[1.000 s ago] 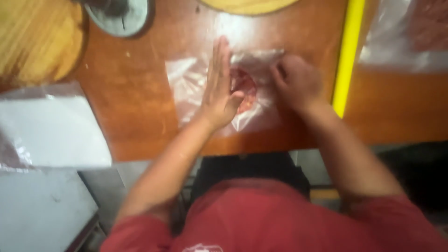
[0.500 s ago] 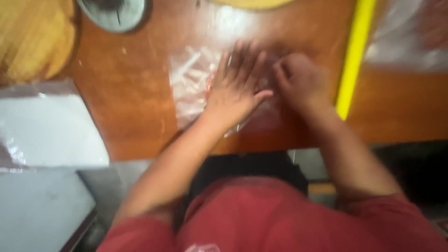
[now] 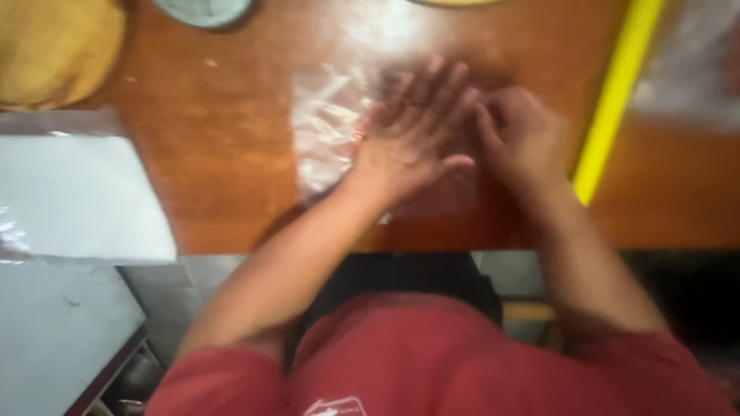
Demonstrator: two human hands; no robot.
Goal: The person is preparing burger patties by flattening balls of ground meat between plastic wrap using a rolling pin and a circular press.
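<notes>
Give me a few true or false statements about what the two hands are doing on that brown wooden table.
1. The left hand lies flat, fingers spread, on a clear plastic sheet. True.
2. The right hand holds the yellow strip. False: it rests on the plastic beside the left hand.
3. The brown wooden table carries the sheet. True.
4. The person wears a blue top. False: the red top is red.

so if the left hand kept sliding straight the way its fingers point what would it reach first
The left hand lies flat on the clear plastic sheet, fingers pointing up and right. Going on, it would probably cross bare wooden table toward the yellowish round thing at the top edge; blur makes this uncertain.
</notes>
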